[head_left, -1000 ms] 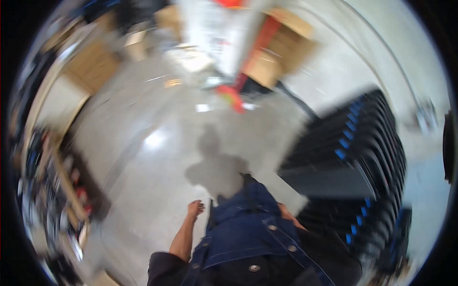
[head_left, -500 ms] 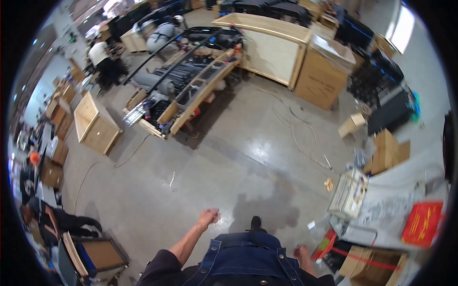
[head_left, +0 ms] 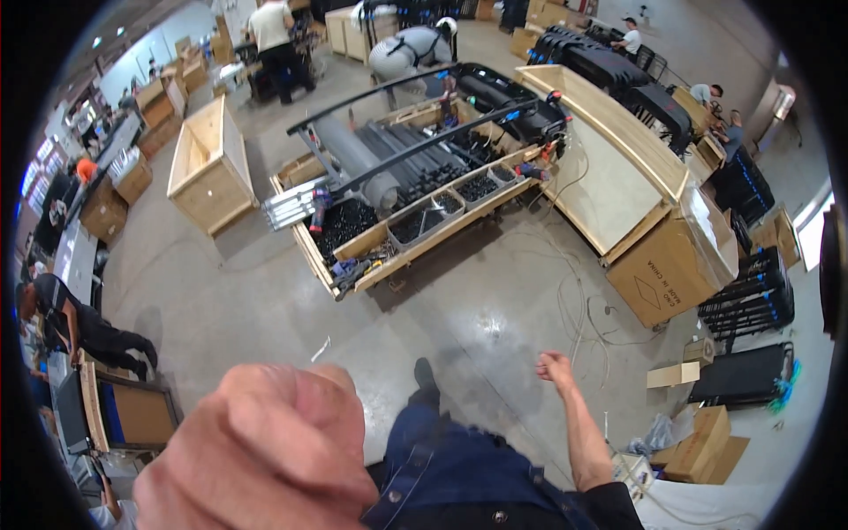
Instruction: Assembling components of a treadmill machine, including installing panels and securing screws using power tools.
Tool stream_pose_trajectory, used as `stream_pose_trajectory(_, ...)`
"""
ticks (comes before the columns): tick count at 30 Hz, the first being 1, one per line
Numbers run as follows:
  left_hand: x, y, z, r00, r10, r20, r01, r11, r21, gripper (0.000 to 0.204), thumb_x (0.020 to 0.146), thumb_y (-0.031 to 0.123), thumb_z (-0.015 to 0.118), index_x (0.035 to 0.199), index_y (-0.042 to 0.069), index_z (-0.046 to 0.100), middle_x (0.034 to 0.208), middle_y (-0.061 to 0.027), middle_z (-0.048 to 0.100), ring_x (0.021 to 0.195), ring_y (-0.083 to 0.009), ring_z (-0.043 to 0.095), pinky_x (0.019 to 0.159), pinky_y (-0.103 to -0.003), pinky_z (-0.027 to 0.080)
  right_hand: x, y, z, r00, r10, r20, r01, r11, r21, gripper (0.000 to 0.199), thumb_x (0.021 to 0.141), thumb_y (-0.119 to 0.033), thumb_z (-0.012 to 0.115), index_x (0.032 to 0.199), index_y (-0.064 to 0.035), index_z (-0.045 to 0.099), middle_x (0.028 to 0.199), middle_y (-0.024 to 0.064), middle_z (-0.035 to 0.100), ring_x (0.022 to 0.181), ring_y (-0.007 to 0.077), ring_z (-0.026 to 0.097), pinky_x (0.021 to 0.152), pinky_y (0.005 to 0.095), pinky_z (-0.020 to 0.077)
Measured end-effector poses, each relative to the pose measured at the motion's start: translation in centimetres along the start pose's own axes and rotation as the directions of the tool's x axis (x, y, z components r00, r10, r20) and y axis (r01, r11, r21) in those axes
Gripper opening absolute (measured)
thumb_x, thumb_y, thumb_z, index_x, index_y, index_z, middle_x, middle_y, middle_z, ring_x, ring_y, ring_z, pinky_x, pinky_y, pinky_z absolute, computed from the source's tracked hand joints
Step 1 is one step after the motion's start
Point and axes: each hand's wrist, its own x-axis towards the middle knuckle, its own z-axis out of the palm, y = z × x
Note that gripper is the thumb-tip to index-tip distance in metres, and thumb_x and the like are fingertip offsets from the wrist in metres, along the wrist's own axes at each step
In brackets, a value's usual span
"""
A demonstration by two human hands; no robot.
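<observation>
Blue denim trousers (head_left: 459, 459) — dark shoe (head_left: 426, 375) — bare forearms, perhaps black top (head_left: 609, 508)

Left hand (head_left: 265, 450) raised close to the camera, fingers curled into a fist; right hand (head_left: 553, 364) loosely curled, arm swung out, both empty.

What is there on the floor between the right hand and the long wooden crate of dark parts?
In the head view, between the right hand and the wooden crate lies bare shiny floor, with loose cables beside it.

Concrete floor (head_left: 265, 291) with wooden crates (head_left: 208, 168)
</observation>
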Motion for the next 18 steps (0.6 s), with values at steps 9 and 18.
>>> stream_pose_trajectory(9,3.6,-20.9,-9.4,0.960,-0.048,-0.275,0.069,0.995,0.065,0.021,0.090,0.020,0.075,0.086,0.008,0.059,0.083,-0.0053,0.066,0.070,-0.0155,0.061,0.061,-0.029,0.051,19.5,-17.4,14.0,0.890,0.109,0.443,-0.017,0.978,-0.206,0.035,0.094,-0.034,0.067,0.112,-0.0031,0.064,0.093,0.0084,0.071,0.076,0.0176,0.070,0.063,0.0309,0.0582)
stream_pose_trajectory(18,-39.4,-37.4,-13.0,-0.174,-0.625,-0.761,0.947,-0.319,0.045,0.033,0.095,0.028,0.068,0.109,-0.001,0.066,0.091,-0.0090,0.069,0.082,-0.0174,0.066,0.074,-0.034,0.055,46.7,-43.0,28.0,0.804,-0.409,0.431,0.558,0.769,-0.312,0.031,0.089,-0.024,0.069,0.112,-0.0037,0.067,0.095,0.0121,0.071,0.087,0.0299,0.068,0.078,0.0396,0.0527)
